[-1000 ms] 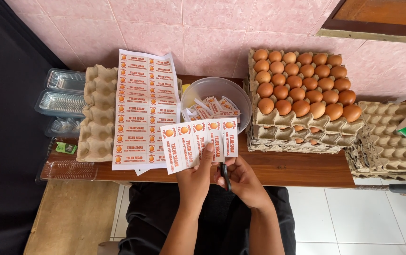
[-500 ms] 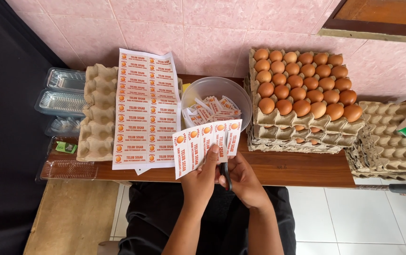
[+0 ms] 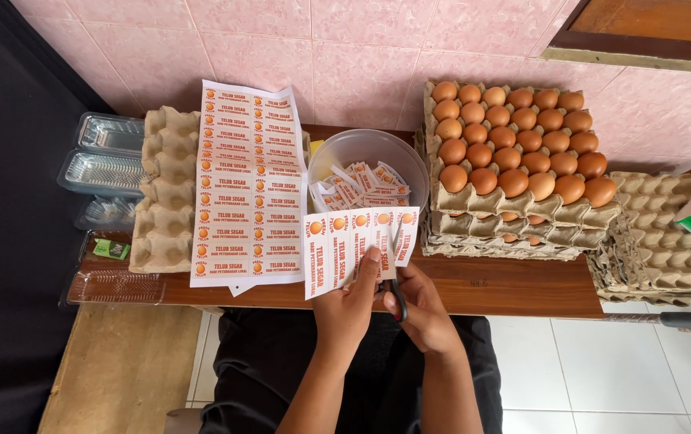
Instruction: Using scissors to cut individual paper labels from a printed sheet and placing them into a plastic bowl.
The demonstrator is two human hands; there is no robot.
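Note:
My left hand (image 3: 347,308) pinches a strip of white and orange labels (image 3: 345,245) by its lower edge, holding it over the front of the wooden counter. My right hand (image 3: 424,308) grips black-handled scissors (image 3: 395,291), whose blades reach up into the strip near its right end. Just behind the strip stands a clear plastic bowl (image 3: 361,149) with several cut labels lying in it.
Uncut label sheets (image 3: 249,181) lie on an empty egg tray (image 3: 162,193). Stacked trays full of brown eggs (image 3: 514,157) stand at the right, beside a pile of empty trays (image 3: 667,233). Clear plastic boxes (image 3: 104,165) sit at far left. A pink tiled wall rises behind.
The label strip has shifted to the right in my left hand and sits a little higher. The scissors have moved further along the strip.

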